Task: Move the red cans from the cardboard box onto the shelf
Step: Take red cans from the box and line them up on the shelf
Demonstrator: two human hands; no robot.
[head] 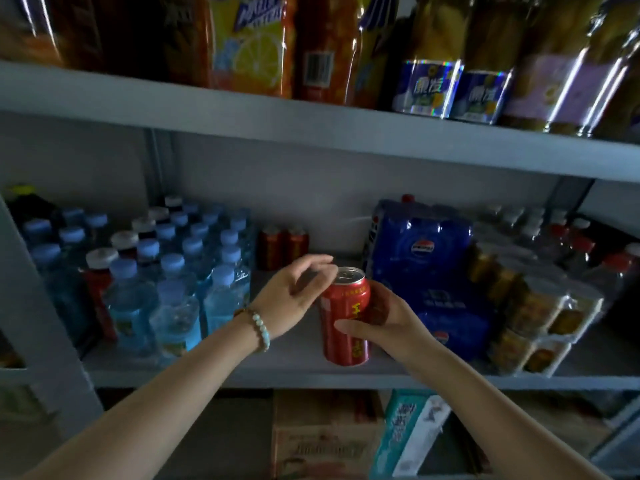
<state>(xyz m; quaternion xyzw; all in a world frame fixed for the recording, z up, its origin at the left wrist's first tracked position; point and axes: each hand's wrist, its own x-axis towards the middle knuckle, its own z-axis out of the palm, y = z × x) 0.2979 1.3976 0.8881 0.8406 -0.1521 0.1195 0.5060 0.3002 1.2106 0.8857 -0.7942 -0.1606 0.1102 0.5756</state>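
A red can (341,317) with yellow lettering stands upright at the front of the grey middle shelf (277,370). My right hand (384,323) wraps around its right side, thumb across the front. My left hand (294,294), with a bead bracelet on the wrist, hovers beside the can's top with fingers loosely spread, fingertips at the rim. Two more red cans (284,247) stand at the back of the same shelf. A cardboard box (325,434) sits below the shelf, its contents hidden.
Blue-capped water bottles (180,271) fill the shelf's left part. A blue shrink-wrapped soda pack (422,268) and wrapped jars (533,313) crowd the right. Orange drink bottles and blue-labelled bottles (426,88) stand on the upper shelf. A teal carton (405,434) leans beside the box.
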